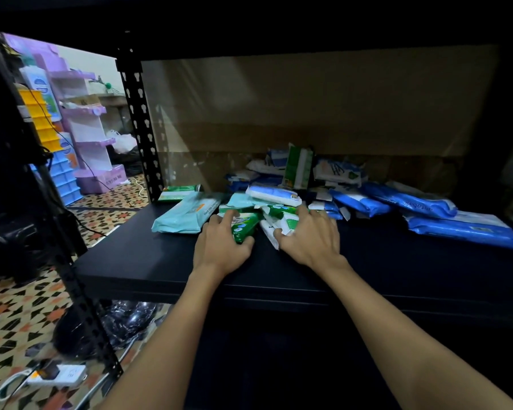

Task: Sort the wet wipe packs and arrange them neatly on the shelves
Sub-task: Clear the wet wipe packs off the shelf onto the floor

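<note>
Green-and-white plastic wet wipe packs (245, 224), heaped mid-shelf at twelve o'clock, are gripped by left hand (221, 247) and right hand (311, 239), apparently to pull them from blue packs (409, 202) at two o'clock.

A shop stockroom, by the look of it: a black slotted-steel shelf (279, 261) piled with wet wipe packs (279, 196), a purple cardboard display stand (86, 125), stacked yellow and blue plastic bins (46, 125), patterned tile floor (18, 306).

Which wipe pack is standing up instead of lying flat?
The green-and-white pack at the back of the pile, by the shelf's rear wall. It stands on end, while the packs around it lie flat or tumbled.
</note>
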